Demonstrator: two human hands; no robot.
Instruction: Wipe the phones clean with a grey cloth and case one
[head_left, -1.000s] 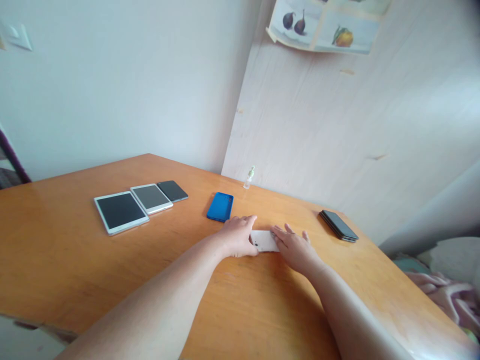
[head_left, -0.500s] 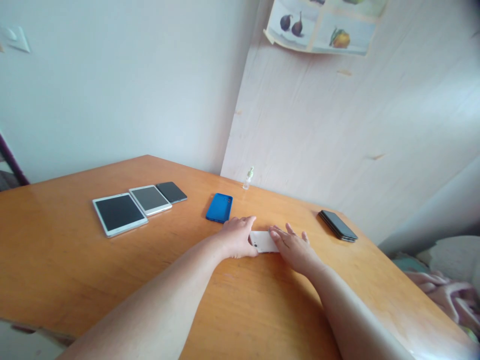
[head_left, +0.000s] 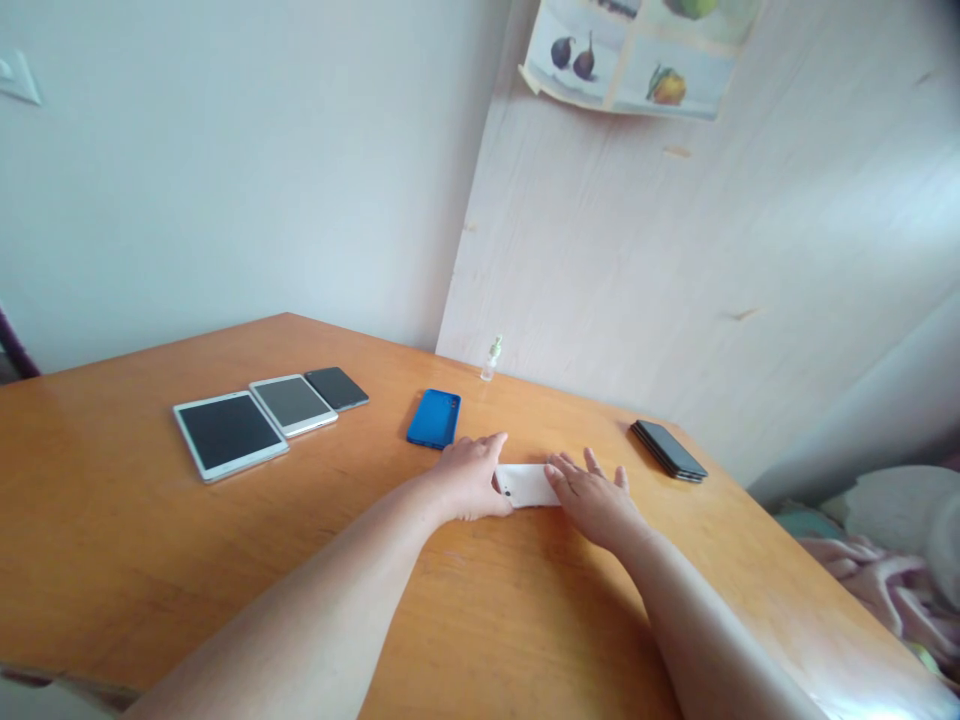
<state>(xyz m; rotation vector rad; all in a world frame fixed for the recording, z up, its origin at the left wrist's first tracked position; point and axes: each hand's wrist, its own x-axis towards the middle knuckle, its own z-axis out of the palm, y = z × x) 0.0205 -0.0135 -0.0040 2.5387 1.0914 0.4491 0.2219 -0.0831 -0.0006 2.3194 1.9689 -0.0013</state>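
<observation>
A white phone [head_left: 529, 485] lies back up on the wooden table, its small camera lens near the left end. My left hand [head_left: 471, 478] is closed around that end, thumb at the near edge and fingers toward the far edge. Over the phone's right end rests my right hand [head_left: 594, 497], its fingers stretched out and spread, the fingertips touching the white back. The right end of the phone is hidden under it. Just beyond my left hand lies a blue phone case [head_left: 434, 419] with its hollow side up.
At left on the table [head_left: 315, 540] are a large white tablet [head_left: 231, 434], a smaller white tablet [head_left: 293, 404] and a dark device [head_left: 337, 388]. A small clear bottle [head_left: 490, 361] stands by the wall. Stacked dark phones [head_left: 669, 450] lie at the right edge.
My right hand has slid slightly right along the phone, and its fingers are spread a little more. My left hand keeps its hold. The view has shifted slightly.
</observation>
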